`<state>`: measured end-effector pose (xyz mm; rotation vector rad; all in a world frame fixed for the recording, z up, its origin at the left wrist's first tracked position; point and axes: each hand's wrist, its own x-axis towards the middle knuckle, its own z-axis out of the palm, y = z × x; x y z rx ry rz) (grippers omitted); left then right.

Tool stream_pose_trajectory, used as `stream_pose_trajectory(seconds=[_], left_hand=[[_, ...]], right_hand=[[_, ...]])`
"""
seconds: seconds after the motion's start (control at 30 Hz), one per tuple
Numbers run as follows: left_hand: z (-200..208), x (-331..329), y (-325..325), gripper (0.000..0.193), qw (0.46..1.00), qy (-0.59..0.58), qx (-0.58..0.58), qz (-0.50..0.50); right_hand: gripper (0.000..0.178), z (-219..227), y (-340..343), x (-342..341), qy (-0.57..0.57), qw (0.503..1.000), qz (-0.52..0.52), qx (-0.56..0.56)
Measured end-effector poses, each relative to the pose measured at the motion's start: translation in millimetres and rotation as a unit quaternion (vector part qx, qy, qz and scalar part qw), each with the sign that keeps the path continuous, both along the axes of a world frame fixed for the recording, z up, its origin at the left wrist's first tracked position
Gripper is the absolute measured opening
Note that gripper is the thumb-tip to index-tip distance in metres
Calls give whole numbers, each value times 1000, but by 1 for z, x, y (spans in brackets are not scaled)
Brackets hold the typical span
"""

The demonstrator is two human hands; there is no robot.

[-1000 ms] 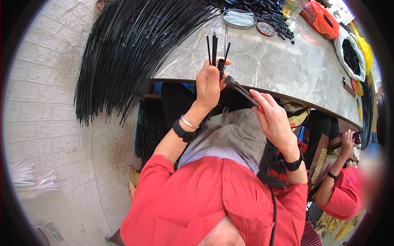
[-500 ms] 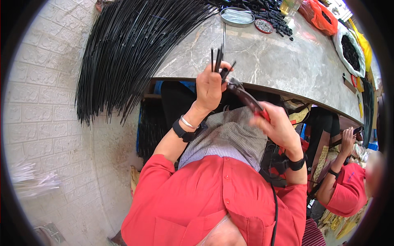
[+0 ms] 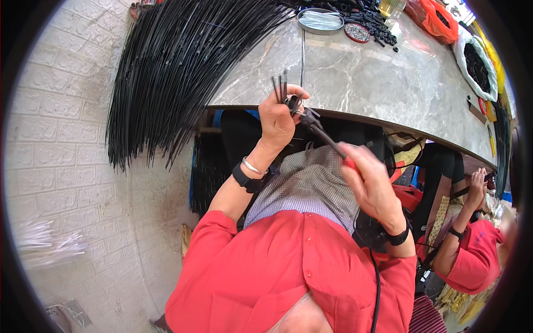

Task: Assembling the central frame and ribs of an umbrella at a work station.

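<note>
My left hand (image 3: pixel 277 121) is closed round several thin black cables (image 3: pixel 281 87), whose ends stick up past my fingers at the table's front edge. A small dark tubular piece (image 3: pixel 293 104) shows among my fingertips. My right hand (image 3: pixel 373 183) grips pliers (image 3: pixel 327 137) with red handle ends and dark jaws. The jaws reach up and left to the pieces at my left fingertips. Whether they bite on one is too small and blurred to tell. Both hands are above my lap.
A big bundle of long black cables (image 3: pixel 172 72) hangs over the left end of the grey table (image 3: pixel 383 86). Toward the back are a round tin (image 3: pixel 322 30), a red-rimmed dish (image 3: pixel 357 33) and black parts (image 3: pixel 371 21). Bags (image 3: pixel 476 66) stand right; another person (image 3: pixel 469 255) works there.
The pliers have turned in my right hand, and their handles look closer together. My right hand has moved slightly down. My left hand has shifted a little left, still holding the black cables.
</note>
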<state>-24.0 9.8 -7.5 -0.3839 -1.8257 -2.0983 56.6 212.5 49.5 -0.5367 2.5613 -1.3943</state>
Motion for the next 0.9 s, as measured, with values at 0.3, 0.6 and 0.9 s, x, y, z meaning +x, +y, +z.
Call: stream_pose_trajectory(seconds=[0.3,0.6,0.9], left_hand=[[-12,-1,6,69,999,43,5,20],[-18,-7,16,68,997,54,-4,54],[-19,-9,11,73,1000,-7,-18,23]], right_hand=[[40,-25,-9,10,48,996,-32,72],[42,-35,-8,11,49,996,-47,54],[46,-27,-4,6,101,985,-56,129]])
